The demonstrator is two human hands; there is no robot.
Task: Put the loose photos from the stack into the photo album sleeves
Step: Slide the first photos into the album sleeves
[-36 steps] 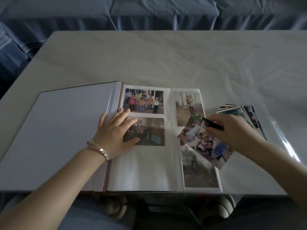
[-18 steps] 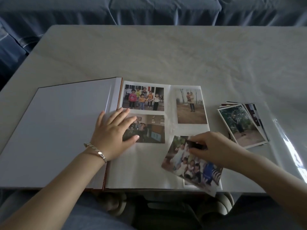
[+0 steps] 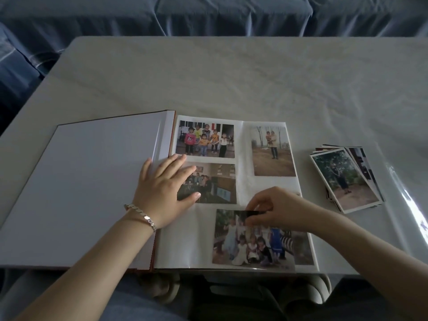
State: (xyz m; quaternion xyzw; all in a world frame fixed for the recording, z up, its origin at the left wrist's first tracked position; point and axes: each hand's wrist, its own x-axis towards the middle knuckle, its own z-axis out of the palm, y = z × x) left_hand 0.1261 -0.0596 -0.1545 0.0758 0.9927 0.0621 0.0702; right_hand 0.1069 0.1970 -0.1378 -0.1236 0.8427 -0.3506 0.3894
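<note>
**Now we seat the group photo on the near half of the page**

Our right hand (image 3: 275, 209) pinches the far edge of the group photo (image 3: 252, 245) between thumb and curled fingertips, with nothing else in its hold. Our left hand (image 3: 164, 188), a bracelet (image 3: 141, 215) at its wrist, lies flat with straight fingers on the album (image 3: 92, 181). It sits just right of the spine, fingertips over the middle print of the left column. It holds nothing and only presses the page down.

The group photo lies on the near part of the right-hand page, below that middle print. Its right end covers part of another print at the near right corner. Whether it is under any film yet, we cannot tell.

To do this step well, we judge that the left palm should bear down firmly so the page cannot slide. We should square the photo's far edge with the print above it and shift it left until it clears its neighbour. Then we lower it from one edge and smooth outward against creases. We pinch it by the edge only, to spare the glossy face.

The stack (image 3: 345, 179) of loose photos sits right of the album on the worktop (image 3: 231, 77), slightly fanned and not touching the page. A clear film (image 3: 398, 181) gleams beside or beneath it; we cannot tell which.
</note>
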